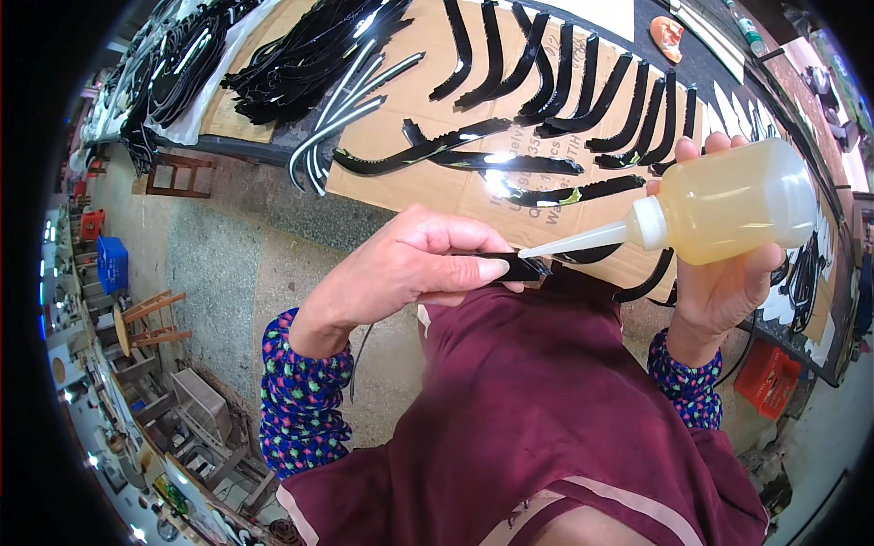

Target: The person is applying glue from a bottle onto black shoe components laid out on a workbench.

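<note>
In my left hand (391,264) a glossy black strip (523,267) is pinched between thumb and fingers, just in front of the table edge. My right hand (715,296) grips a squeeze bottle (746,202) of yellowish liquid, tilted on its side. Its long thin nozzle points left, and the tip is at the strip, close by my left fingertips. Whether liquid is coming out cannot be seen. Beyond my hands, several curved black strips (537,165) lie on a flat cardboard sheet (369,196).
A heap of black strips (305,59) and some white-edged strips (350,105) lie at the far left of the table. An orange-and-white lump (667,38) sits at the back. A wooden stool (150,323), blue bin (112,264) and red crate (767,380) stand below table height.
</note>
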`<state>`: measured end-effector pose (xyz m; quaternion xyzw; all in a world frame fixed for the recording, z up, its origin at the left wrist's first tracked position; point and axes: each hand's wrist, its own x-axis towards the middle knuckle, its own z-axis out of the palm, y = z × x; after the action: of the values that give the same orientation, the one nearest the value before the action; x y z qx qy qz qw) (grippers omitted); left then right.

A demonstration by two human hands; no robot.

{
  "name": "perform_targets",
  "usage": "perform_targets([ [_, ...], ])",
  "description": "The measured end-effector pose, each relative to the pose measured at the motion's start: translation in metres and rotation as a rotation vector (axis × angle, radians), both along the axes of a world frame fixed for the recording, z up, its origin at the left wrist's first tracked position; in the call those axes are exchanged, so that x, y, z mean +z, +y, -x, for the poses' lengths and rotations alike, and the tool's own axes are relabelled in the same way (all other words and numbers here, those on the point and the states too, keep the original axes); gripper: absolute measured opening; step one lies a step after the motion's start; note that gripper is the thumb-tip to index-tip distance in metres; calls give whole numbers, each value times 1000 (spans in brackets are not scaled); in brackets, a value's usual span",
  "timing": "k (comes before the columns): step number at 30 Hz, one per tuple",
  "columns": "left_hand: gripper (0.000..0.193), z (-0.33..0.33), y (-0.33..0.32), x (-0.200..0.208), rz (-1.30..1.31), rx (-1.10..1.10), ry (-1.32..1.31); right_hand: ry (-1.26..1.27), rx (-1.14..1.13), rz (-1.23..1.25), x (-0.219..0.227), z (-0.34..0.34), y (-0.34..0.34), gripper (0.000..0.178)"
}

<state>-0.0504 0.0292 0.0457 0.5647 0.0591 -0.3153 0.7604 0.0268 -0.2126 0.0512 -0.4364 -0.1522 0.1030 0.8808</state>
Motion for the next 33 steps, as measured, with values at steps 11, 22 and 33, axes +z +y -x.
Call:
perform_targets([
  [11,21,1,2,2,-24,-36,-13,9,-13,11,1,1,3,92],
  [22,21,2,2,3,2,-36,-13,13,-14,16,0,1,1,92],
  [33,21,1,2,3,-8,-15,10,7,3,2,-3,1,-4,91],
])
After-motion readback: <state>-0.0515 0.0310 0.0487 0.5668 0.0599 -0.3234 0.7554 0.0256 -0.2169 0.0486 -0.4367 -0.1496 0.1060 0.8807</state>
